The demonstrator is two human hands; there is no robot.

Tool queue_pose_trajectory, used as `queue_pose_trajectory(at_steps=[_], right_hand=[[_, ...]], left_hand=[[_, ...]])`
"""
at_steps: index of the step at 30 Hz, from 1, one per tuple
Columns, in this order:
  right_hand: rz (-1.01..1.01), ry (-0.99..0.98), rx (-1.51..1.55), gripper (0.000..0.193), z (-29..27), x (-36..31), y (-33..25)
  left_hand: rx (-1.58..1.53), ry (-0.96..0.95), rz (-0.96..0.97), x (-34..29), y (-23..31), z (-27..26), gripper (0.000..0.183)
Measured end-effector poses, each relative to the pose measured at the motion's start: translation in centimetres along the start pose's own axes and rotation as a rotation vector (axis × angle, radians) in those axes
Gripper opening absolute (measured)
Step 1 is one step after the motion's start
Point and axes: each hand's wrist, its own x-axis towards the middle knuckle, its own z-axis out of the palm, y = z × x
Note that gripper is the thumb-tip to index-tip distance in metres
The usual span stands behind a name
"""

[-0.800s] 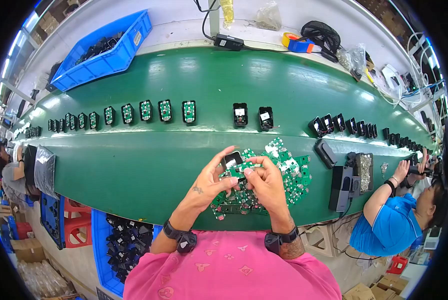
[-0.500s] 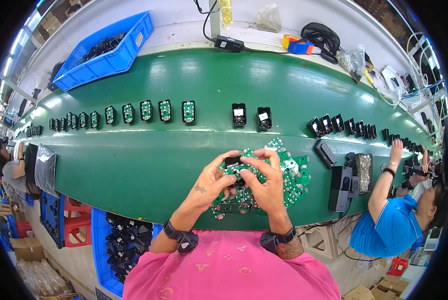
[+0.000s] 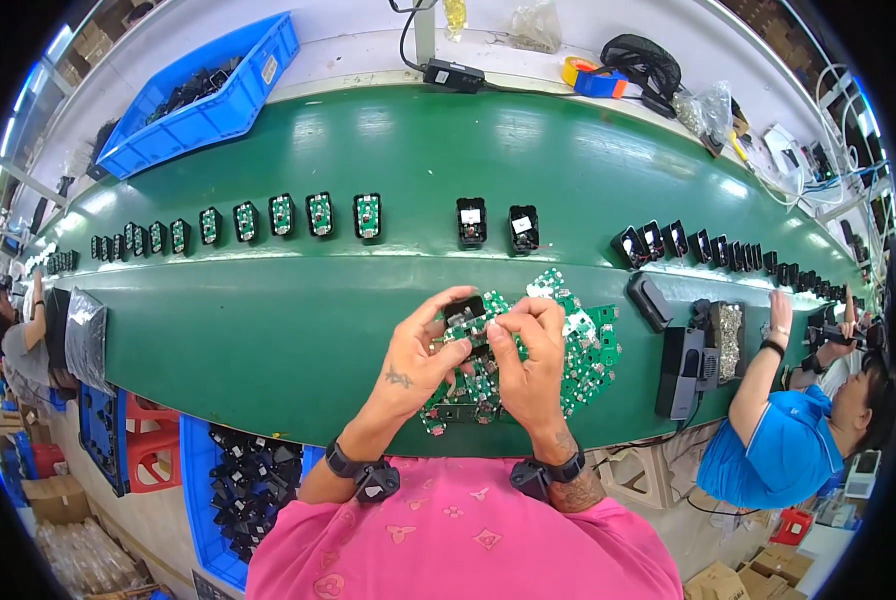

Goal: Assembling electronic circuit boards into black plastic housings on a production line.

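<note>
My left hand point(image 3: 418, 350) is wrapped round a small open black plastic housing point(image 3: 462, 309), held above the bench. A green circuit board point(image 3: 474, 328) lies tilted at the housing's mouth, my left thumb against it. The thumb and forefinger of my right hand point(image 3: 530, 358) pinch that board's right end. Whether any part of it sits inside the housing is hidden by my fingers. Beneath and beside both hands spreads a pile of loose green circuit boards point(image 3: 590, 350), some of them covered by my hands.
On the green bench point(image 3: 268, 340), housings with boards point(image 3: 320, 214) line the left, and black housings point(image 3: 471, 222) continue rightward. A blue crate point(image 3: 208, 110) stands at the back left; a blue bin point(image 3: 203, 500) of black parts sits below the edge. A co-worker point(image 3: 778, 440) works at right.
My right thumb and fingers have drawn together onto the board's right end, and the board now shows tilted over the housing. The view has shifted slightly.
</note>
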Motion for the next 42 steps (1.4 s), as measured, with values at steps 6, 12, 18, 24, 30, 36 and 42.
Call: queue_pose_trajectory(at_steps=[6, 12, 18, 24, 30, 36, 42], right_hand=[[-0.051, -0.297, -0.032, 0.006, -2.0, 2.5, -1.0], [-0.044, -0.591, 0.019, 0.006, -3.4, 4.4, -1.3], [-0.046, -0.583, 0.039, 0.008, -3.2, 4.3, -0.2], [0.057, -0.614, 0.050, 0.009, -3.3, 4.6, 0.1], [0.039, -0.567, 0.014, 0.010, -2.4, 4.5, 1.0], [0.087, -0.565, -0.003, 0.011, -1.8, 5.0, 1.7], [0.278, -0.700, 0.136, 0.012, -2.3, 5.9, 2.2]], left_hand=[[0.108, 0.047, 0.108, 0.3, 0.9, 0.0, 0.063], [0.252, -0.081, 0.062, 0.2, 1.3, -1.0, 0.066], [0.292, -0.133, 0.020, 0.5, 1.5, -0.9, 0.066], [0.352, -0.148, 0.016, 1.0, 2.0, -0.7, 0.066], [0.630, -0.075, 0.140, 1.5, 1.9, -0.2, 0.065], [0.753, 0.011, 0.230, 1.9, 1.2, 0.1, 0.063], [0.633, -0.042, 0.136, 2.4, 1.6, -0.2, 0.064]])
